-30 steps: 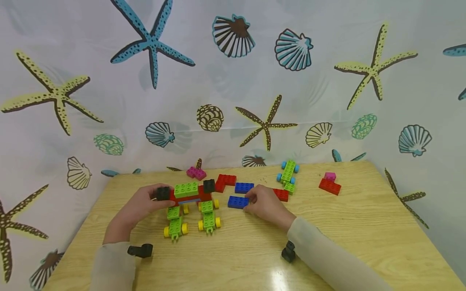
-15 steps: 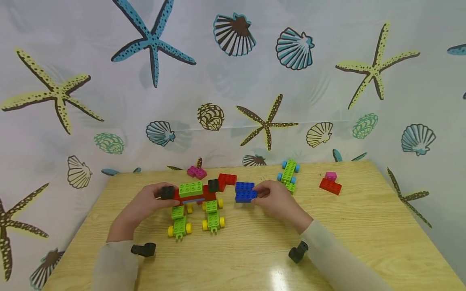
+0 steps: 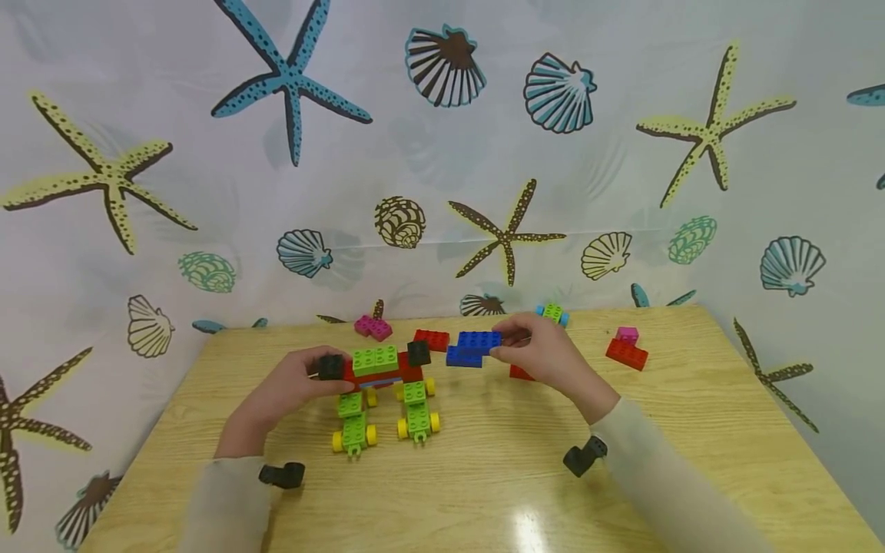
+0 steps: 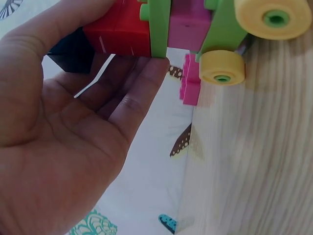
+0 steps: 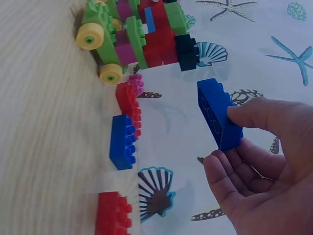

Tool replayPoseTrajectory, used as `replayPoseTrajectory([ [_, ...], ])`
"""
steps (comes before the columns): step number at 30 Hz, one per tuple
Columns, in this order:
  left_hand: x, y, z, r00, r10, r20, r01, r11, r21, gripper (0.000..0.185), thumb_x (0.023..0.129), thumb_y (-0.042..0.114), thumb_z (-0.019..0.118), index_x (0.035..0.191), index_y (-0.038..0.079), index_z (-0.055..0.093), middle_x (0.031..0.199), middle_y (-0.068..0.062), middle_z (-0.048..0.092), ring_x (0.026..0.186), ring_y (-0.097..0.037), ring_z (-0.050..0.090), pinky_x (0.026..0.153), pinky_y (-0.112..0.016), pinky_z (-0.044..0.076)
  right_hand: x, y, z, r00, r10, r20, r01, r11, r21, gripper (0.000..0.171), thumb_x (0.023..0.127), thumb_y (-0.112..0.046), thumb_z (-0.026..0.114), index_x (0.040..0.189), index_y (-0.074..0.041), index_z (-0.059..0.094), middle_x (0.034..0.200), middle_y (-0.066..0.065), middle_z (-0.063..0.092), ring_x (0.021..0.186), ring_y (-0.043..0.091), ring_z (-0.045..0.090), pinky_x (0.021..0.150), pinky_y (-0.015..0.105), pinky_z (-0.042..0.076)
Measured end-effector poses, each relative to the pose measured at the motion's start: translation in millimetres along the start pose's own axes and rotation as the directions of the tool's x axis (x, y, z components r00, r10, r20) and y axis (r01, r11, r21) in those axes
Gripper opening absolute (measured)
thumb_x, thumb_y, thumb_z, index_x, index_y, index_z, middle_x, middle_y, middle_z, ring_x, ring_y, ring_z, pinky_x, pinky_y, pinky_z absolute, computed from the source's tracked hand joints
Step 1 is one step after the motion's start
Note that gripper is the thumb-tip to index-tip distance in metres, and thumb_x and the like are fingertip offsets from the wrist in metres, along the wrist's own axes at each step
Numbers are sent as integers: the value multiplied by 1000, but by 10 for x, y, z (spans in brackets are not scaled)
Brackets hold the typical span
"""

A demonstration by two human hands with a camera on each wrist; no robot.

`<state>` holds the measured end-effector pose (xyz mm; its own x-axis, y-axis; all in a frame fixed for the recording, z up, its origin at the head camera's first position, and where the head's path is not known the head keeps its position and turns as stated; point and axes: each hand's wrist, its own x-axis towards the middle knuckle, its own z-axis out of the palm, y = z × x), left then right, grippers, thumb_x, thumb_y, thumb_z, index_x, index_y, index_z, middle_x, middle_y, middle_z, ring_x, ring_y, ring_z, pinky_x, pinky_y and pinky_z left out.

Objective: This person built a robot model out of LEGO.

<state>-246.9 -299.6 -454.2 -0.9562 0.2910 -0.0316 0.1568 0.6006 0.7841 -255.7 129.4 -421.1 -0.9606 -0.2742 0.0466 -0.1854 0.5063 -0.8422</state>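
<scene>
My left hand (image 3: pixel 286 392) holds the left end of a toy vehicle (image 3: pixel 376 359) built from bricks: red middle, light green bricks on top, black bricks at both ends, and green bases with yellow wheels below. In the left wrist view its red and green bricks lie between thumb and fingers, and part of the build is cut off. A blue brick (image 5: pixel 217 115) is pinched by the thumb and fingertips of my right hand (image 3: pixel 546 357), raised above the table. Behind it, a second blue brick (image 3: pixel 463 359) lies on the table, partly hidden by the first in the head view.
On the wooden table (image 3: pixel 470 476) lie a red brick (image 3: pixel 432 339) and pink bricks (image 3: pixel 373 327) at the back. Another red brick (image 3: pixel 520 372) and a green wheeled base (image 3: pixel 553 313) are partly behind my right hand. A red brick (image 3: pixel 627 354) with pink stands right. A patterned curtain (image 3: pixel 442 153) backs the table.
My right hand has slid the blue brick toward the other blue one, then lifted it up and right. The left hand and the vehicle have shifted slightly right.
</scene>
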Motion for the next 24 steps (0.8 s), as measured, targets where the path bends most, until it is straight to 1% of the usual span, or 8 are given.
replayPoseTrajectory([
  [6, 44, 91, 112, 1000, 15, 2, -15, 1000, -6, 49, 101, 30, 85, 142, 6, 70, 149, -21, 70, 136, -42, 65, 117, -58, 58, 54, -181, -36, 998, -55, 13, 55, 998, -37, 40, 103, -27, 82, 139, -12, 75, 129, 9, 78, 117, 27, 73, 106, 49, 63],
  [11, 88, 154, 225, 1000, 12, 10, -12, 1000, -23, 48, 101, 31, 85, 141, 9, 70, 149, -19, 70, 137, -42, 64, 118, -60, 58, 106, -305, -13, 992, -116, 57, 117, 993, -20, 41, 103, -28, 80, 141, -11, 75, 133, 10, 78, 120, 28, 73, 109, 51, 62],
  [14, 107, 194, 290, 1000, 13, 17, -13, 1000, -26, 46, 101, 31, 85, 140, 10, 71, 148, -18, 71, 137, -42, 65, 117, -60, 58, 159, -344, 33, 985, -151, 89, 152, 988, -5, 42, 104, -27, 80, 143, -11, 74, 135, 11, 77, 121, 29, 73, 109, 52, 62],
  [20, 147, 274, 387, 999, 21, 34, -21, 1000, -20, 45, 100, 30, 86, 139, 11, 71, 148, -18, 70, 133, -40, 67, 114, -58, 61, 264, -367, 146, 975, -169, 143, 169, 986, 14, 42, 105, -27, 80, 144, -13, 74, 136, 10, 77, 123, 28, 73, 108, 52, 62],
  [24, 157, 308, 425, 999, 19, 41, -19, 1000, -9, 47, 100, 32, 86, 140, 12, 71, 147, -17, 70, 132, -38, 68, 114, -56, 61, 307, -377, 222, 967, -187, 174, 186, 982, 21, 40, 105, -26, 79, 143, -13, 74, 135, 10, 77, 124, 28, 74, 107, 50, 63],
])
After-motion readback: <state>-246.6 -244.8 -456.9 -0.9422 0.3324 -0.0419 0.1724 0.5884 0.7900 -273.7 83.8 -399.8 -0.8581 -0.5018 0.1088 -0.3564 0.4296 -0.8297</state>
